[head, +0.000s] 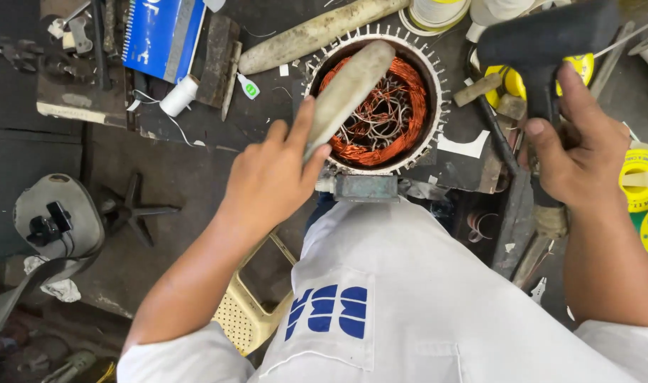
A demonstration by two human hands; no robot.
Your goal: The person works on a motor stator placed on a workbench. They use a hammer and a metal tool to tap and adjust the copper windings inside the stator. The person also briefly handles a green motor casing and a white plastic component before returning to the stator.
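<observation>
White shirt [409,305] below, left hand [270,177] clenches a wooden stick [349,89] inside the stator [372,99]; right hand [583,159] apparently grips a black mallet [544,42].

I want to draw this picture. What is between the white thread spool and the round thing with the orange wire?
In the head view, between the white thread spool and the copper-wound stator lie a dark wooden block, a small white tag with a green dot and dark bench.

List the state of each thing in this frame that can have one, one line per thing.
Left hand: closed around the wooden stick.
Wooden stick: held tilted, its tip over the stator's opening.
Stator: lying open end up, copper windings exposed.
Right hand: closed on the mallet's handle.
Mallet: raised, black head above the bench.
Second wooden stick: lying loose behind the stator.
Thread spool: on its side, thread trailing.
</observation>
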